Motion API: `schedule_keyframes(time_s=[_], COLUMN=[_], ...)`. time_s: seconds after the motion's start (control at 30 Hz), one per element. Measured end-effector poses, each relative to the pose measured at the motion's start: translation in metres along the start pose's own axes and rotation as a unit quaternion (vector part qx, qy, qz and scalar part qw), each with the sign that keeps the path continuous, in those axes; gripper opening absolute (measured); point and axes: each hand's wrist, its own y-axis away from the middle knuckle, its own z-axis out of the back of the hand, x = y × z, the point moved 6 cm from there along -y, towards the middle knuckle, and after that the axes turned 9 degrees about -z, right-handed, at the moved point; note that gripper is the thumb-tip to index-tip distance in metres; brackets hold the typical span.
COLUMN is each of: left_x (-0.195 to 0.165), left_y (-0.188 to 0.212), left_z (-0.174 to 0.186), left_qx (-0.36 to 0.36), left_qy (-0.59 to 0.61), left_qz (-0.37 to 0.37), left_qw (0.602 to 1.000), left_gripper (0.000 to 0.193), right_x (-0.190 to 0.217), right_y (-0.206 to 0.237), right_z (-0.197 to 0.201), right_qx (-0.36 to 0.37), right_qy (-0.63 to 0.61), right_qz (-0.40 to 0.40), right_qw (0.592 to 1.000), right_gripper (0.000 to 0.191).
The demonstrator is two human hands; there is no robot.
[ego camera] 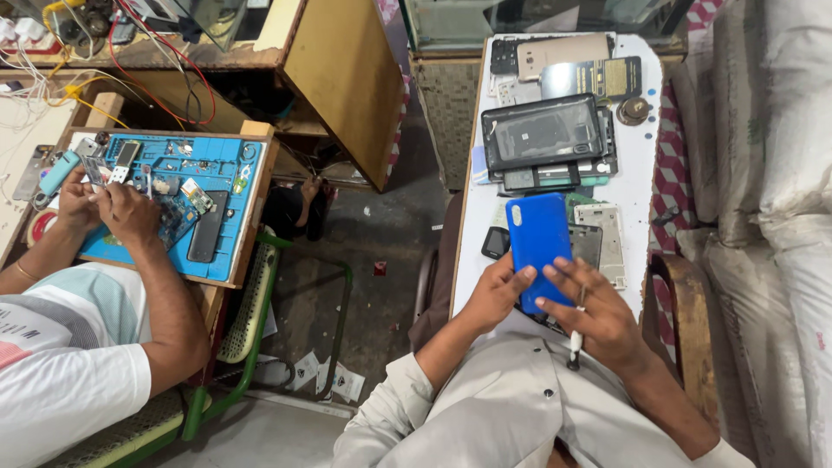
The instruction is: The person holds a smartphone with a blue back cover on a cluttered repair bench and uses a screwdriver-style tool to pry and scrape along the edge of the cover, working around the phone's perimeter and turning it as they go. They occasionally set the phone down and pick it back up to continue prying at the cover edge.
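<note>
A blue phone back cover stands tilted over the near end of a white table. My left hand grips its lower left edge. My right hand rests fingertips on its lower right face and also holds a small screwdriver with a white and black handle pointing down. A dark phone body lies partly hidden under the cover and my hands.
Phone parts crowd the white table: a black tray, a metal frame, a small black phone, a gold back panel. At left another person's hands work over a blue repair mat. White sacks line the right.
</note>
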Motion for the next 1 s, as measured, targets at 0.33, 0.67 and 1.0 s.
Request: schedule_keyframes(time_s=[0.33,0.67,1.0], left_x=[-0.001,0.001,0.011], left_y=[-0.010,-0.025,-0.022], left_z=[0.006,-0.006,-0.005], left_qx=[-0.069,-0.029,-0.022], left_qy=[-0.128,-0.058,-0.112], left_qz=[0.007,-0.051,-0.015], left_qw=[0.989,0.997,0.993], left_gripper=[0.034,0.039,0.061], right_x=[-0.046,-0.071,-0.077], right_y=[0.027,0.033,0.050], right_z=[0.002,-0.005,-0.011], right_qx=[-0.085,-0.112,-0.129], right_qy=[-0.236,-0.307,-0.201], right_qz=[-0.207,-0.210,-0.206], right_qw=[0.946,0.921,0.949], right_gripper=[0.033,0.052,0.032])
